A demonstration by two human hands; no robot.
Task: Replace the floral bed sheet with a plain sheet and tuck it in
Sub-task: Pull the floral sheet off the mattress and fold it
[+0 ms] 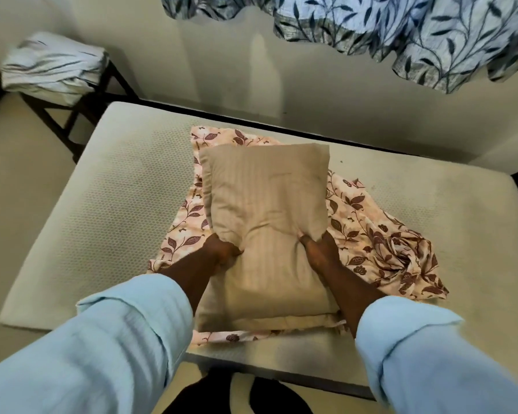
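Observation:
A tan striped pillow [266, 204] lies on the middle of the bare cream mattress [102, 210]. My left hand [222, 252] grips its left side and my right hand [320, 249] grips its right side, fingers dug into the fabric. Under the pillow the pink floral bed sheet [386, 249] lies crumpled in a heap, spreading out to the right. A folded pale sheet with thin dark stripes [51, 67] rests on a dark stool at the far left, beyond the mattress corner.
A blue leaf-patterned curtain [401, 28] hangs over the wall behind the bed. The dark stool frame [72, 115] stands close to the mattress's far left corner. The floor lies to the left and in front of the bed.

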